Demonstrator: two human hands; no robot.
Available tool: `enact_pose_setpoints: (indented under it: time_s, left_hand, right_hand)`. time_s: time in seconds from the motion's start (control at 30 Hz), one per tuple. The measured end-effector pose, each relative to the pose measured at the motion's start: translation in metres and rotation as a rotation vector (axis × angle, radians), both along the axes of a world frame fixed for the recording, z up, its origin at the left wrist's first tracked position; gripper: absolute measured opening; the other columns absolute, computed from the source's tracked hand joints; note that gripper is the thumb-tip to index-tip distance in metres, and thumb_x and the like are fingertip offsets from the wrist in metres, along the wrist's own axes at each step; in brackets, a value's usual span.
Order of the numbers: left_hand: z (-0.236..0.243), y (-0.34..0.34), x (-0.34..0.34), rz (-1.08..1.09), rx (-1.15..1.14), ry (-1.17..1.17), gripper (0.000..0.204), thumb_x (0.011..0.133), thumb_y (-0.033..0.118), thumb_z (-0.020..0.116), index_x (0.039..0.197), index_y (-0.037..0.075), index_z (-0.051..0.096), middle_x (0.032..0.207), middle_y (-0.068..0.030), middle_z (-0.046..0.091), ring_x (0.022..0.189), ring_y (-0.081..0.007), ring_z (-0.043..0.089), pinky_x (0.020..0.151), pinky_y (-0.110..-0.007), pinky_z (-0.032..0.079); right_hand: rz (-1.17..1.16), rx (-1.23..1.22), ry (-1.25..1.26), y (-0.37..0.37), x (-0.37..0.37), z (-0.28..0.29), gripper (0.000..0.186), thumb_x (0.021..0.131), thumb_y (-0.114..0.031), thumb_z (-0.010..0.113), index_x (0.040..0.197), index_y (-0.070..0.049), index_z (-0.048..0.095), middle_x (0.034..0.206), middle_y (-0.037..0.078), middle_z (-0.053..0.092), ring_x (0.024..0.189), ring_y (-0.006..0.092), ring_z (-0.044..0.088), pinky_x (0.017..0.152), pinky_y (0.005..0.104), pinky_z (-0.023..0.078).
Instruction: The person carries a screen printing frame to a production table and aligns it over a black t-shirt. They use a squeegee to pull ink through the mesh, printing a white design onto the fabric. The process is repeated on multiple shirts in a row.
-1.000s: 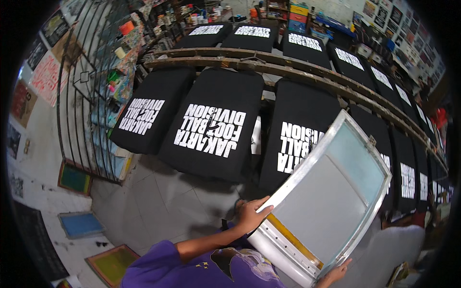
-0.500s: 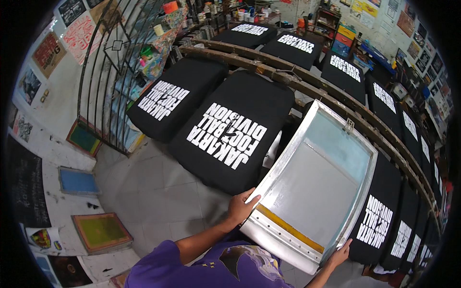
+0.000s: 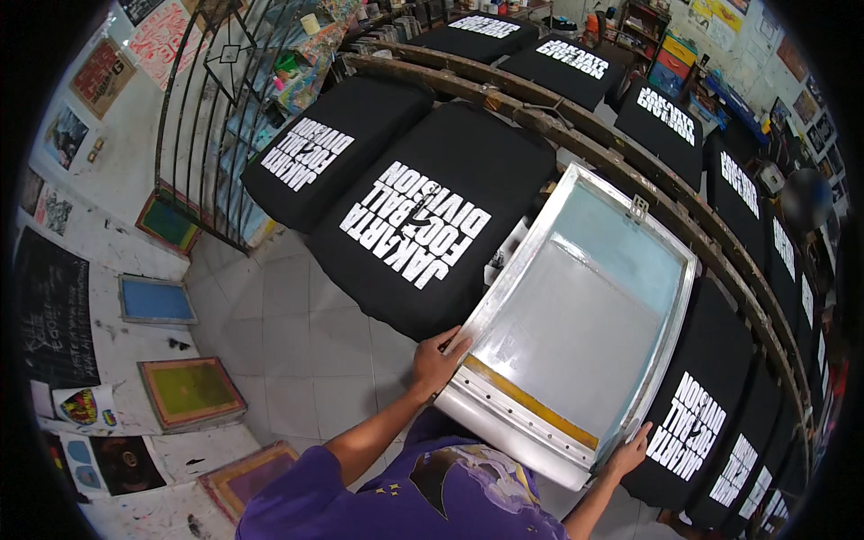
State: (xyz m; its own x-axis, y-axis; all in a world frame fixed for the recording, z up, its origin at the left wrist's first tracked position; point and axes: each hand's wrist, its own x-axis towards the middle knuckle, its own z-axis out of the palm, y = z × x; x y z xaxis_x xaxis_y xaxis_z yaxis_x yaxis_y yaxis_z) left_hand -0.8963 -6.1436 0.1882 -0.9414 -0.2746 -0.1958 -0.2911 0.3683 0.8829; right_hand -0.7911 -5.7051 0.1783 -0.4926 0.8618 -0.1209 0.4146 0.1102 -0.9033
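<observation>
A silver metal-framed printing screen (image 3: pixel 679 324) with pale grey-blue mesh lies tilted in front of me, over a spot in the row of boards. My left hand (image 3: pixel 439 362) is closed around its left edge, near the near-left corner. My right hand (image 3: pixel 627 453) grips the opposite edge at the near-right corner. Across the near end of the mesh rests a wide squeegee (image 3: pixel 504 418) with a silver metal handle and yellow blade. A small metal clip (image 3: pixel 637 209) sits on the far rail. What lies under the screen is hidden.
Black shirts with white lettering cover boards on both sides, including one shirt (image 3: pixel 486 166) at left and another (image 3: pixel 711 360) at right. Long rails (image 3: pixel 504 106) run behind. Framed screens (image 3: pixel 193 393) lean at the left wall, below a metal railing (image 3: pixel 171 153).
My view has shifted, bringing more of the left wall's lower part into sight. The screen sits slightly further left against the shirts, with both hands still on it.
</observation>
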Motion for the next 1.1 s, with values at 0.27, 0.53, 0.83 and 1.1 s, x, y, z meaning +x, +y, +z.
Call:
enact_pose_setpoints:
  time_s: [0.27,0.53,0.83,1.1]
  left_hand:
    - [0.005,0.004,-0.007,0.018,0.064,-0.037,0.056,0.092,0.038,0.08,0.128,-0.003,0.07,0.112,-0.0207,0.077,0.099,-0.0215,0.076,0.089,-0.031,0.056]
    - [0.004,0.004,-0.025,0.001,0.107,0.026,0.044,0.094,0.019,0.079,0.128,-0.007,0.069,0.109,-0.0111,0.078,0.093,-0.0093,0.067,0.084,-0.025,0.054]
    - [0.019,0.02,-0.029,-0.044,-0.065,-0.102,0.042,0.093,0.017,0.078,0.129,-0.004,0.069,0.105,-0.0123,0.079,0.086,-0.0084,0.067,0.08,-0.026,0.054]
    - [-0.018,0.01,-0.018,-0.013,-0.164,0.016,0.043,0.089,0.027,0.082,0.124,0.002,0.074,0.098,-0.0167,0.077,0.087,-0.0242,0.071,0.082,-0.034,0.054]
  right_hand:
    - [0.0,-0.003,0.042,0.005,-0.004,-0.018,0.057,0.103,-0.058,0.058,0.068,-0.012,0.054,0.065,-0.008,0.04,0.059,0.0055,0.033,0.053,0.0281,0.024]
    - [0.017,0.05,0.027,0.006,-0.002,-0.023,0.046,0.107,-0.042,0.06,0.095,0.001,0.072,0.076,-0.002,0.06,0.068,0.0099,0.051,0.06,0.0291,0.04]
    - [-0.059,-0.134,0.045,0.003,-0.004,0.004,0.04,0.106,-0.039,0.061,0.09,-0.004,0.068,0.069,-0.007,0.049,0.061,0.0038,0.041,0.054,0.0247,0.03]
    - [0.052,-0.132,0.046,-0.002,0.007,-0.008,0.048,0.109,-0.044,0.054,0.086,-0.003,0.065,0.08,-0.002,0.059,0.074,0.0068,0.049,0.067,0.0265,0.04]
